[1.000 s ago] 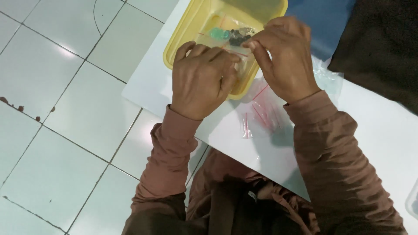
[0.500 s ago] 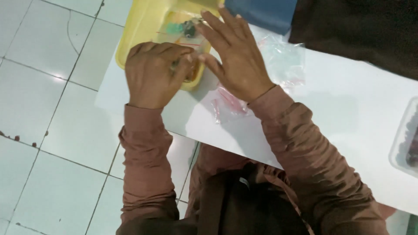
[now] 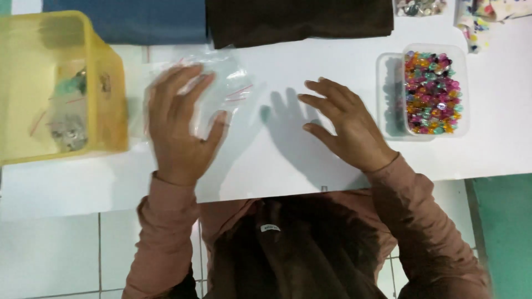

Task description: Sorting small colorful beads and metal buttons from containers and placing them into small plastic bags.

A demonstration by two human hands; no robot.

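Both hands out front, palms down, fingers spread, nothing gripped. Left hand (image 3: 180, 130) sits flat, fingers pointing away from the body, thumb splayed to the side. Right hand (image 3: 346, 127) angles inward, fingers pointing toward the left one. Forearms in long brownish-pink sleeves, elbows bent.

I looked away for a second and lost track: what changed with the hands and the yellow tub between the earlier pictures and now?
Both hands have come out of the yellow plastic tub and let go of the small filled bag, which now lies inside it. The left hand now rests open on the clear plastic bags; the right hand hovers open over the white table. The tub stays on the table.
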